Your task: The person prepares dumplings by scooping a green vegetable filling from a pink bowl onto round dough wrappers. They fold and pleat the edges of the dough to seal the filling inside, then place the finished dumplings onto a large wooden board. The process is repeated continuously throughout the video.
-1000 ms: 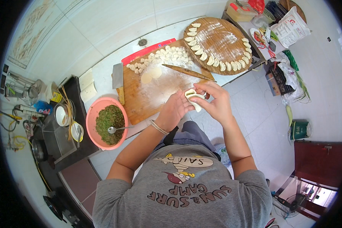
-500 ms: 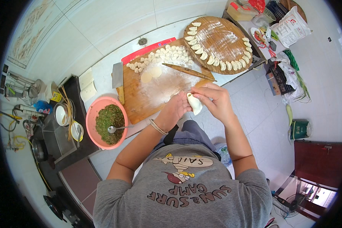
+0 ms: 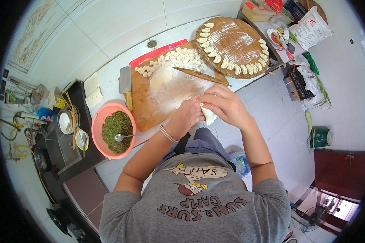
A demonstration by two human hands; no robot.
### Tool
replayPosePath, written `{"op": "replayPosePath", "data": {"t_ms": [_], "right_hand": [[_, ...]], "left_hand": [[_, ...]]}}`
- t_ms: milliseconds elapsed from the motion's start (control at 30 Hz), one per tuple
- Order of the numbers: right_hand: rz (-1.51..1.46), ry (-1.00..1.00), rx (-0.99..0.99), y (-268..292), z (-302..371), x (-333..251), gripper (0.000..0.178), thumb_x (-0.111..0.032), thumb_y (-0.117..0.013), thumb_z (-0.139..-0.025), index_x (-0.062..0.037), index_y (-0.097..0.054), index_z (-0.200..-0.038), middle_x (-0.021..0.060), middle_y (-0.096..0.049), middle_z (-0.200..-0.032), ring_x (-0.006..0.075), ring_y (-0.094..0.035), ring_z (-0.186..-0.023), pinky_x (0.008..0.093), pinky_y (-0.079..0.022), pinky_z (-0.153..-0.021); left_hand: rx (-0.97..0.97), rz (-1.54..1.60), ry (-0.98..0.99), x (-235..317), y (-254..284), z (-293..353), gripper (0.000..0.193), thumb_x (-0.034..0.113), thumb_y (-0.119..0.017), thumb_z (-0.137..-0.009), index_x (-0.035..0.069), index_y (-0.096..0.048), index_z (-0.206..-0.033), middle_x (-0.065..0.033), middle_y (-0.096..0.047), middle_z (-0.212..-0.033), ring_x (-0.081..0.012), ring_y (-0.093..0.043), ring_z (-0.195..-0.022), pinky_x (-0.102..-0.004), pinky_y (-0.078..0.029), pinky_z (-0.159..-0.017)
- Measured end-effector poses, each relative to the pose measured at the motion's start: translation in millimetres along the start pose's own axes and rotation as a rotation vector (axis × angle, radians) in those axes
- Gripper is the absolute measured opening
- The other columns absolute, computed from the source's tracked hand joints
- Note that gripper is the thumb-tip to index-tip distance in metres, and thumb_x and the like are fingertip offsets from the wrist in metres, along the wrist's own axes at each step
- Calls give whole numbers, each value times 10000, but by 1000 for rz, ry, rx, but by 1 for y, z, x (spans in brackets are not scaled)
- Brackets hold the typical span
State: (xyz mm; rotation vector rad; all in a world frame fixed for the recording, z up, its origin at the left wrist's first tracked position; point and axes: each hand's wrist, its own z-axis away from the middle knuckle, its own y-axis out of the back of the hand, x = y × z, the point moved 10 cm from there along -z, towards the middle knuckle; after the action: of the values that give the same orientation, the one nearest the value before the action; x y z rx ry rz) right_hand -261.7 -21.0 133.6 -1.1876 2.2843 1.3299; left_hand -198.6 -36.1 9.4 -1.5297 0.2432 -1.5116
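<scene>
A pale, half-folded dumpling (image 3: pixel 209 116) is held between my two hands, just off the near edge of the floured cutting board (image 3: pixel 144 106). My left hand (image 3: pixel 187 114) cradles it from the left side. The fingers of my right hand (image 3: pixel 226 106) pinch its upper edge. On the board lie two flat dough wrappers (image 3: pixel 161 79), many small dough pieces (image 3: pixel 181 57) and a tapered rolling pin (image 3: pixel 200 75). A pink bowl (image 3: pixel 96 139) of chopped green filling (image 3: pixel 114 126) stands to the left, with a metal spoon (image 3: pixel 119 137) resting in it.
Finished dumplings (image 3: pixel 224 63) line the rim of a round wooden board (image 3: pixel 235 38) at the back right. A cleaver (image 3: pixel 125 83) lies along the cutting board's left edge. Pans and bowls (image 3: pixel 65 121) crowd the dark counter at left. A side table (image 3: pixel 271 28) at far right holds packages.
My right hand has shifted slightly left and its fingers have closed further over the dumpling's edge, covering more of it. The items on the counter have stayed in place.
</scene>
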Motion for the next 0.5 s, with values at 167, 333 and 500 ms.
{"op": "replayPosePath", "data": {"t_ms": [167,333,500], "right_hand": [[25,61,-100,-7,2,0,107,-77,-676,-740,-57,-646,-840,67,-582,-811,247,-571,-729,333,-459,-605],[36,32,-78,-5,2,7,123,-73,-678,-745,-34,-655,-859,90,-591,-783,256,-583,-715,330,-465,-598],[-30,-120,207,28,4,14,181,-68,-675,-776,-19,-677,-951,104,-636,-809,240,-611,-714,310,-479,-618]], "left_hand": [[-49,-14,43,-2,0,1,626,461,-240,-963,-57,-489,-1212,-146,-584,-1161,-227,-552,-1052,-355,-398,-937],[-13,107,53,-3,-2,-1,645,474,-240,-957,-60,-458,-1247,-158,-560,-1203,-251,-533,-1111,-374,-370,-1000],[-31,383,-18,11,-18,1,666,498,-269,-944,-57,-423,-1278,-165,-504,-1273,-261,-474,-1192,-387,-311,-1062]]}}
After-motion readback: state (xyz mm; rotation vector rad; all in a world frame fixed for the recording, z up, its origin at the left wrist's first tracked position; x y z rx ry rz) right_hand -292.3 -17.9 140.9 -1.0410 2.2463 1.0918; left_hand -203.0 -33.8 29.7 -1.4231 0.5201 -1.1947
